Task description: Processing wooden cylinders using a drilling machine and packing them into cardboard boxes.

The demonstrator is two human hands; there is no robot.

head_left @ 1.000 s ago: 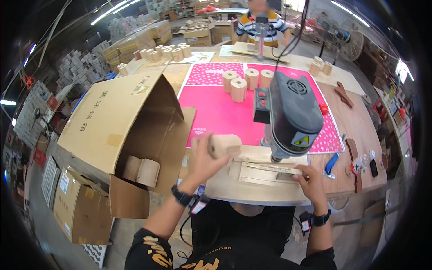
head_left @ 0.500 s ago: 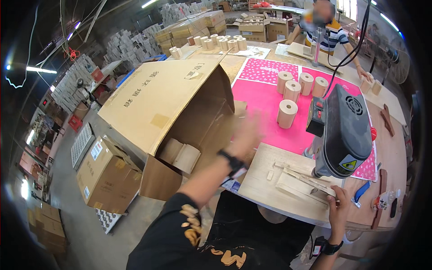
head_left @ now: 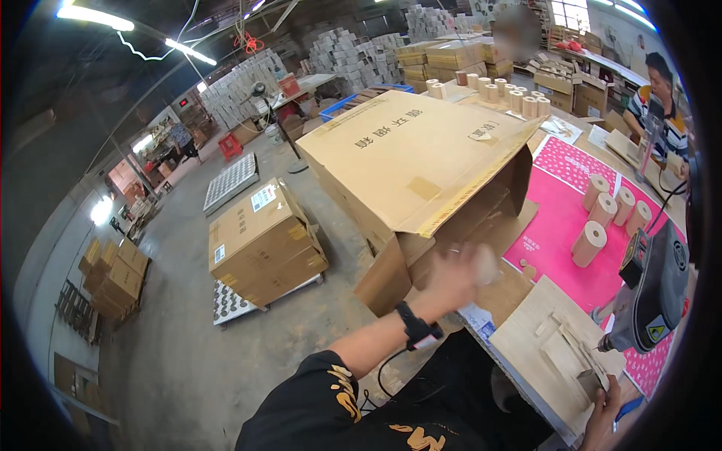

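Note:
My left hand [head_left: 450,282], smeared by motion, is at the open mouth of a large cardboard box [head_left: 406,161]. Its fingers close round a pale wooden cylinder [head_left: 487,264], also blurred. Far to the right, my right hand [head_left: 604,413] grips the near end of a thin wooden strip [head_left: 594,359], part of a wooden jig on a pale board [head_left: 526,331]. A dark bench drill [head_left: 650,293] stands over the jig, its bit close to the strips. Several drilled wooden cylinders [head_left: 589,244] stand upright on a pink sheet [head_left: 549,233]. The box's inside is mostly in shadow.
A taped carton [head_left: 267,240] rests on a low stack on the floor at left. More wooden cylinders [head_left: 515,98] stand behind the big box. Across the bench, a person in a striped shirt [head_left: 665,113] works. A black cable [head_left: 665,199] hangs by the drill.
The view has swung left, so the bench appears farther right. My left hand has gone from over the pink sheet to the box opening, where a wooden cylinder shows in it. My right hand stays at the jig.

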